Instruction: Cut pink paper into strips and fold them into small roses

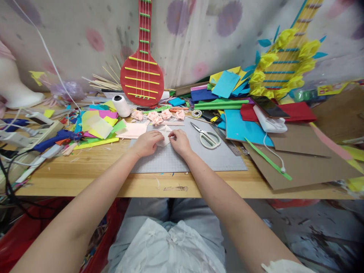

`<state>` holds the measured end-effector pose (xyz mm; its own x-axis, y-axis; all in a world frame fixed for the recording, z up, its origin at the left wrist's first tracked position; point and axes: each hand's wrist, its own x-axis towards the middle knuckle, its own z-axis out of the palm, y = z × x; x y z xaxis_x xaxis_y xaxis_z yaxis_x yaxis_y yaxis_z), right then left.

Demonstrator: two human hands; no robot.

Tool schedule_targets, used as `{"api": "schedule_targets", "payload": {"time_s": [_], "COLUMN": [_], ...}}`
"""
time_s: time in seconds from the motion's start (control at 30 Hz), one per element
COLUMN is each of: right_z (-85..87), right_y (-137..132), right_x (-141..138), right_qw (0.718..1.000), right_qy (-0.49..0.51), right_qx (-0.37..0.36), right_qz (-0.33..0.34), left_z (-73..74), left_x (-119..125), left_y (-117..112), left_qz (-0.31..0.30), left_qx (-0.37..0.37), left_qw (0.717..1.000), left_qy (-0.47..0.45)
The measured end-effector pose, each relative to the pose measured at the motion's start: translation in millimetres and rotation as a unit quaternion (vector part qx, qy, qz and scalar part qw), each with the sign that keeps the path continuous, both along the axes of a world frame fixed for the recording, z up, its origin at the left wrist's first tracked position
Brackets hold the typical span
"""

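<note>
A small pale pink folded paper piece (165, 135) lies on a grey cutting mat (199, 155) on the wooden table. My left hand (147, 143) presses on its left side with fingers curled down. My right hand (179, 141) pinches its right edge, fingers closed on the paper. Just beyond the hands, several finished pink paper flowers (156, 117) lie in a row. A stack of pale pink paper sheets (132, 131) sits left of the mat.
White-handled scissors (207, 137) lie on the mat to the right. A white thread spool (121, 105), blue glue gun (58, 137), coloured paper piles (96, 125), brown cardboard (301, 163), a phone (269, 106) and a red paper guitar (141, 76) crowd the table.
</note>
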<state>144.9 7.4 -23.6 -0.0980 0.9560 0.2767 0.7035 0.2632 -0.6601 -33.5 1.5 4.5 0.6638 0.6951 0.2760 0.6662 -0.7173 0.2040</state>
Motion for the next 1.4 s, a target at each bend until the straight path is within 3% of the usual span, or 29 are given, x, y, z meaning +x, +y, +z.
{"api": "schedule_targets", "payload": {"time_s": [0.17,0.43,0.57,0.67,0.83,1.07,1.17,1.4], "right_z": [0.1,-3.3,-3.8,-3.4,-2.0,0.6,0.7,-1.2], "right_y": [0,2,2,2,0,-1,-1,0], "right_x": [0,0,1,1,1,2,1,1], "right_qw": [1.0,0.999,0.996,0.997,0.997,0.999,1.0,1.0], "right_qy": [0.002,0.035,0.063,0.057,0.029,0.032,0.021,0.006], "right_qx": [-0.003,0.015,0.049,0.058,0.069,-0.007,-0.017,-0.007], "right_qz": [-0.001,-0.008,-0.024,-0.015,0.035,-0.006,-0.015,-0.023], "left_z": [6.6,2.9,0.8,-5.1,-13.2,-13.0,-13.0,-16.6], "left_x": [-13,-5,5,14,25,21,18,23], "left_y": [4,5,1,-2,-1,-3,0,12], "left_qz": [0.03,-0.028,0.068,0.112,0.125,0.065,0.08,0.132], "left_qx": [-0.021,0.104,0.176,0.182,0.128,-0.025,-0.087,-0.154], "left_qw": [0.998,0.992,0.98,0.974,0.983,0.99,0.983,0.961], "left_qy": [0.053,0.072,0.07,0.072,0.033,-0.119,-0.144,-0.187]}}
